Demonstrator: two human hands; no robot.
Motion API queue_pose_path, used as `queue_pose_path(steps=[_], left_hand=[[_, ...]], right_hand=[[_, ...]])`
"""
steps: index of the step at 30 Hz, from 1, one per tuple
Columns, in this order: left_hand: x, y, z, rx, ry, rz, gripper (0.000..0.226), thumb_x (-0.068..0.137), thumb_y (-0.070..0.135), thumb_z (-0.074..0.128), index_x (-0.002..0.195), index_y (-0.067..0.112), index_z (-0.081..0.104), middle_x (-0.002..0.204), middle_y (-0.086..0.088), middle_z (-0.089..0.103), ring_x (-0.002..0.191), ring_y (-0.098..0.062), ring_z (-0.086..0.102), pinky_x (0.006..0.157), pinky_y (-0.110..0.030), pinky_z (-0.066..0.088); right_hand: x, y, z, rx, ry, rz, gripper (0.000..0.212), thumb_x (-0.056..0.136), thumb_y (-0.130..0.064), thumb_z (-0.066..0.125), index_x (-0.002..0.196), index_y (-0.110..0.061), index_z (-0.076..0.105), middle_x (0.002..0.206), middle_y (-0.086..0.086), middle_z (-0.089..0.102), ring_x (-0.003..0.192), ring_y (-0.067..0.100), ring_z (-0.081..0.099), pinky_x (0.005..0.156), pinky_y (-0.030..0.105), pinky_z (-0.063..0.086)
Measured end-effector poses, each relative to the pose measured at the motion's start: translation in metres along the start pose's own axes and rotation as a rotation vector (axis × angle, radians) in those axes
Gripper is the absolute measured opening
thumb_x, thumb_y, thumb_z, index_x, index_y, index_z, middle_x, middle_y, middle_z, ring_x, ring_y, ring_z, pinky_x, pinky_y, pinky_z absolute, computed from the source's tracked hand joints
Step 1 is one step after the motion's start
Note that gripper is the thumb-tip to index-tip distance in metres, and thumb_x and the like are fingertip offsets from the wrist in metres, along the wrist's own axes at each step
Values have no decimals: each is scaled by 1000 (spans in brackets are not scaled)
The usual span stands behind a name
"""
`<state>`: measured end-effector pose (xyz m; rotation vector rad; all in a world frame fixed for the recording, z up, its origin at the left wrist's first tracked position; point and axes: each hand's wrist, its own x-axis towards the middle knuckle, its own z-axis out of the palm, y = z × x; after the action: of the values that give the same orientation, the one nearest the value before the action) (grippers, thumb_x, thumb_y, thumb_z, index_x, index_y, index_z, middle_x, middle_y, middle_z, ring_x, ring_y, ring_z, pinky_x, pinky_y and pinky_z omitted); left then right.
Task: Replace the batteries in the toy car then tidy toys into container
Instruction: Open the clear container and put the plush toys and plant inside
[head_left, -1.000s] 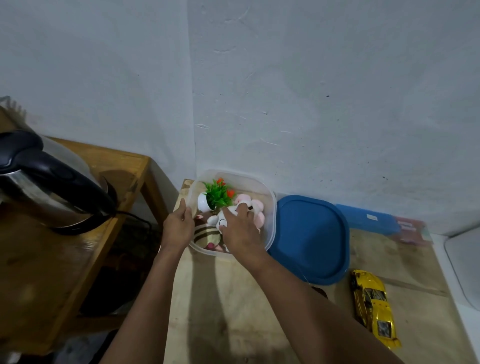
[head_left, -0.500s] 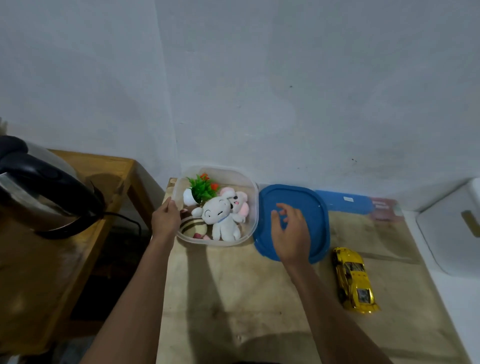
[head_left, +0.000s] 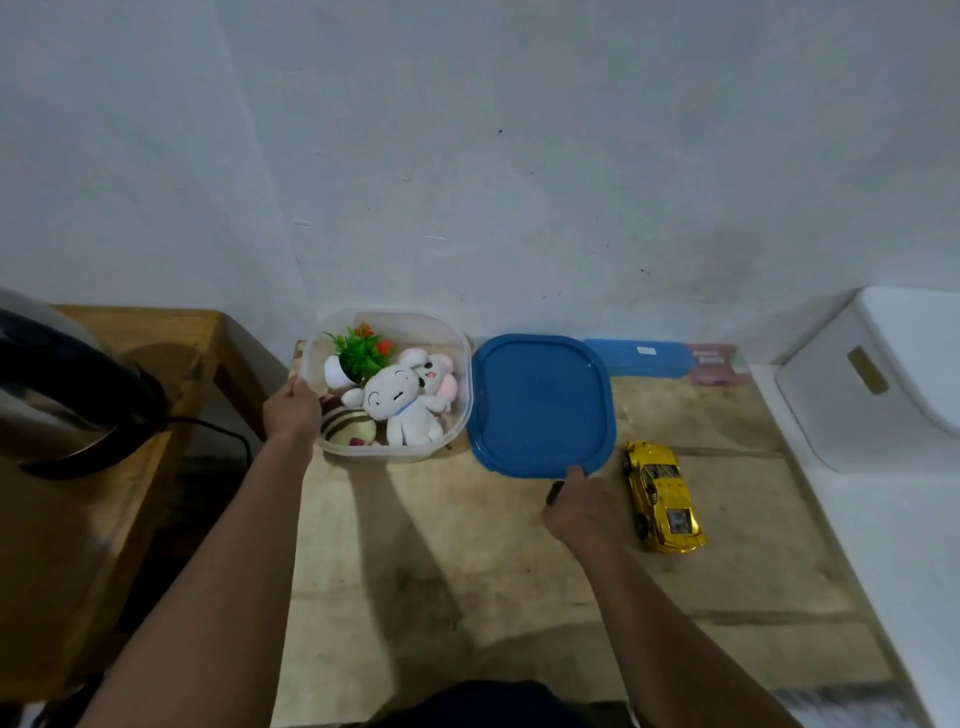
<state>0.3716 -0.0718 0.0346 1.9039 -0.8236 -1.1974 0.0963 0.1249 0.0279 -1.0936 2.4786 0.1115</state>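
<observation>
A clear plastic container (head_left: 457, 364) sits at the back left of the wooden table. Inside lie a white plush toy (head_left: 402, 408), a pink plush (head_left: 441, 376), a striped plush (head_left: 345, 426) and a small fake plant (head_left: 358, 353). My left hand (head_left: 291, 413) grips the container's left rim. A blue lid (head_left: 540, 402) lies flat to the container's right. My right hand (head_left: 582, 506) has its fingers on the lid's near right corner. A yellow toy car (head_left: 662, 496) rests on its wheels just right of that hand.
A blue case (head_left: 636, 357) and a reddish packet (head_left: 714, 364) lie against the wall behind the lid. A white appliance (head_left: 872, 374) stands at the right. An electric kettle (head_left: 57, 384) sits on a lower wooden table at the left, its cord (head_left: 218, 428) trailing.
My right hand left the toys in the container, crossed over the blue lid and now grips the lid's near right corner. My left hand stays on the container's rim.
</observation>
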Motion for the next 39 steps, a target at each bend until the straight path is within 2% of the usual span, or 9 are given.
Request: queue_pose_path(steps=[4, 9, 15, 19, 25, 28, 32, 35, 39], left_hand=[[-1, 0, 0, -13, -14, -5, 41, 104, 30, 39, 139, 16, 57, 139, -12, 57, 125, -30, 54, 105, -46, 47], [0, -1, -2, 2, -21, -5, 42, 104, 31, 40, 140, 18, 55, 137, -11, 59, 123, -29, 55, 104, -44, 47], [-8, 29, -17, -33, -37, 158, 47, 98, 50, 41, 101, 12, 68, 106, -15, 68, 111, -38, 61, 92, -45, 50], [-14, 74, -28, -226, -308, 184, 54, 102, 55, 32, 139, 21, 53, 128, -2, 62, 115, -22, 59, 103, -43, 45], [-9, 67, -21, 246, -417, 401, 28, 102, 25, 51, 125, 16, 64, 113, -10, 70, 85, -21, 66, 76, -32, 56], [-1, 49, -10, 486, -365, 462, 39, 102, 23, 49, 138, 11, 56, 130, -14, 63, 104, -23, 61, 91, -29, 45], [-7, 30, 13, 699, -343, 404, 64, 103, 31, 45, 156, 8, 18, 146, -24, 32, 132, -41, 35, 108, -39, 30], [-15, 24, 26, 833, -285, 372, 75, 101, 36, 46, 156, 6, 6, 149, -24, 22, 133, -42, 26, 108, -42, 26], [-17, 20, 34, 815, -324, 233, 78, 103, 42, 37, 157, 6, -6, 164, -19, -6, 151, -36, 1, 120, -46, 11]], right_hand=[[-2, -4, -7, 445, 85, -55, 43, 76, -36, 69, 114, -19, 58, 107, 4, 62, 94, 19, 57, 78, 29, 50], [5, -29, -33, 756, 133, -257, 57, 89, -29, 67, 140, -22, 43, 133, 2, 50, 120, 20, 51, 95, 32, 49], [32, -83, -93, 466, 15, -560, 65, 94, -22, 61, 148, -19, 24, 145, 5, 30, 134, 20, 32, 109, 35, 32], [55, -122, -109, 167, -5, -733, 58, 92, -5, 56, 141, -18, 27, 137, 7, 33, 127, 23, 35, 99, 36, 42], [83, -174, -113, -154, 32, -774, 50, 83, 5, 53, 126, -15, 38, 125, 9, 41, 111, 24, 40, 82, 39, 45], [95, -196, -111, -161, 63, -770, 48, 87, -1, 56, 130, -16, 42, 126, 10, 42, 115, 26, 41, 85, 35, 42], [102, -226, -105, 97, 92, -749, 51, 87, -9, 64, 134, -19, 49, 125, 12, 52, 112, 29, 54, 89, 37, 46], [98, -242, -95, 324, 106, -702, 42, 82, -13, 72, 119, -16, 54, 112, 8, 63, 99, 26, 61, 82, 36, 51], [100, -253, -73, 350, 82, -658, 25, 84, -17, 70, 106, -19, 60, 101, 3, 67, 88, 22, 63, 75, 34, 51]])
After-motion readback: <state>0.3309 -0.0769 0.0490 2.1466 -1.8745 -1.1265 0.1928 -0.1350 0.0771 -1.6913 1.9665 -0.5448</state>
